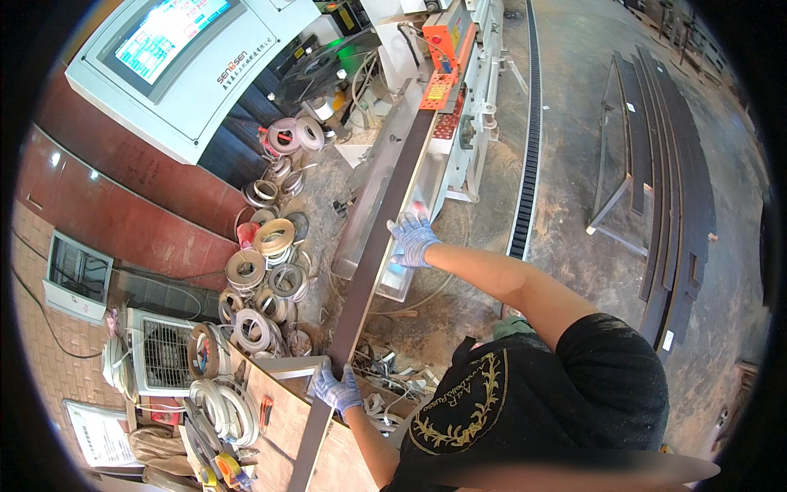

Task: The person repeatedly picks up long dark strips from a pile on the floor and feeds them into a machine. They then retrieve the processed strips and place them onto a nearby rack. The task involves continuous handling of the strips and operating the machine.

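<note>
A long, narrow dark brown board (361, 299) with a pale edge runs from the lower middle up to the machine. My left hand (336, 391), in a white and blue knit glove, grips its near part, fingers over the top face and thumb toward the right edge. Farther along, my gloved right hand (414, 240) rests against the board's right edge with fingers spread. The board's far end runs up to an orange guard (438, 88) on the edge-banding machine. The undersides of both hands are hidden.
Rolls of edge banding (275, 236) crowd the floor left of the board. A plywood tabletop (283, 410) lies beneath its near end, with orange-handled scissors (229, 469) nearby. A control cabinet (184, 66) stands far left. Dark boards (668, 180) are stacked at right, beyond a roller track (529, 156).
</note>
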### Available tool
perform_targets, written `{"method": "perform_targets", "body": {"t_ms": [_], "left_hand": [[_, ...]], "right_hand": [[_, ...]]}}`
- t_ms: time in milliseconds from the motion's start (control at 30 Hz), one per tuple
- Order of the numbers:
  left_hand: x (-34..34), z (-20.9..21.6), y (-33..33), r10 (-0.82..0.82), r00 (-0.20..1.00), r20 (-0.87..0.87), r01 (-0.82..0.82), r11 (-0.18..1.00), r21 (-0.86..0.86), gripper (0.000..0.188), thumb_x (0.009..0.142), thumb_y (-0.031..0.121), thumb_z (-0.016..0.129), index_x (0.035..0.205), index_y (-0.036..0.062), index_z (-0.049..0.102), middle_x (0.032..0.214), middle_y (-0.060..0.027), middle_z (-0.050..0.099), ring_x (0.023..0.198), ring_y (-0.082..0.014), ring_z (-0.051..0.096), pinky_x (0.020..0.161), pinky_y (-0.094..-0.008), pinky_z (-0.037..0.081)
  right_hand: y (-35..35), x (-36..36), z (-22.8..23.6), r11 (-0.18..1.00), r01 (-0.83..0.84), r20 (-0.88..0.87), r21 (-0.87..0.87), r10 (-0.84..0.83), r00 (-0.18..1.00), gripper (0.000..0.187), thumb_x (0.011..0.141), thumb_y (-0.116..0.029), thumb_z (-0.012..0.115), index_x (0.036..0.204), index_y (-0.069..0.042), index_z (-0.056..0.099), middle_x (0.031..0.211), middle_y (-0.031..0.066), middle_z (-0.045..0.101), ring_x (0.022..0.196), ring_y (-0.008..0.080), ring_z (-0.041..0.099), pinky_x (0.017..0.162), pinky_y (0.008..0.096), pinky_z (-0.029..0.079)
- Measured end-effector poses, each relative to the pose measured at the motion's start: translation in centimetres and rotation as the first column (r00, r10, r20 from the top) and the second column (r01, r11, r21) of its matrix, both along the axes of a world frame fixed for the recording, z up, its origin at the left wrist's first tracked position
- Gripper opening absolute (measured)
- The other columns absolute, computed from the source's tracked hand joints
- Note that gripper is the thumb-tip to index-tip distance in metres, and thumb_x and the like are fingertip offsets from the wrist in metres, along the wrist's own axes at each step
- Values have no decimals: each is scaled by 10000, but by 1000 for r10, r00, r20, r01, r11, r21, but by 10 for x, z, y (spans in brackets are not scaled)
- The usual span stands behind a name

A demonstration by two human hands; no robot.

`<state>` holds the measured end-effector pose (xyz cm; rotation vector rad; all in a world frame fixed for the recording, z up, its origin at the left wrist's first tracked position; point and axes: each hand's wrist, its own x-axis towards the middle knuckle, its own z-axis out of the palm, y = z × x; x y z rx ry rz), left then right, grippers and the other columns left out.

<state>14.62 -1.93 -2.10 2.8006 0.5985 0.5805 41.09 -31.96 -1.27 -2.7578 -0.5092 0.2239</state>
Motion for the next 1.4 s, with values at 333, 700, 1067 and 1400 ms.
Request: {"method": "perform_targets", "body": {"t_ms": [333, 700, 1067, 1400], "left_hand": [[3, -3, 1, -10, 1000, 23, 10, 1000, -7, 534, 685, 262, 784, 1178, 117, 639, 1241, -145, 569, 1195, -331, 485, 1056, -463, 350], [8, -4, -2, -8, 1000, 21, 9, 1000, -8, 537, 675, 257, 793, 1172, 123, 640, 1215, -143, 580, 1176, -332, 497, 1041, -461, 366], [34, 3, -28, -67, 995, 80, 57, 992, 116, 495, 684, 254, 790, 1143, 135, 646, 1138, -127, 626, 1039, -334, 565, 945, -436, 434], [96, 1, -101, -67, 998, -5, 67, 989, 130, 541, 753, 432, 703, 1228, 197, 593, 1415, -113, 424, 1311, -353, 357, 1106, -494, 260]], "right_hand": [[-1, 1, 2, 1000, -6, 4, -14, 6, 1000, 945, 814, -571, 579, 1507, -81, 165, 1528, 253, 190, 1433, 403, 144, 1131, 564, 87], [-6, 5, 5, 999, -10, 8, -41, 10, 1000, 934, 823, -572, 565, 1506, -76, 167, 1524, 259, 194, 1433, 401, 141, 1129, 566, 96], [-24, 28, 3, 999, 17, 28, -37, -16, 999, 1012, 771, -610, 604, 1508, -76, 162, 1532, 253, 182, 1442, 391, 117, 1137, 551, 95], [-69, 85, -1, 995, 98, 23, -22, -98, 995, 1055, 714, -646, 638, 1515, -147, 167, 1555, 164, 188, 1445, 362, 119, 1143, 559, 75]]}}
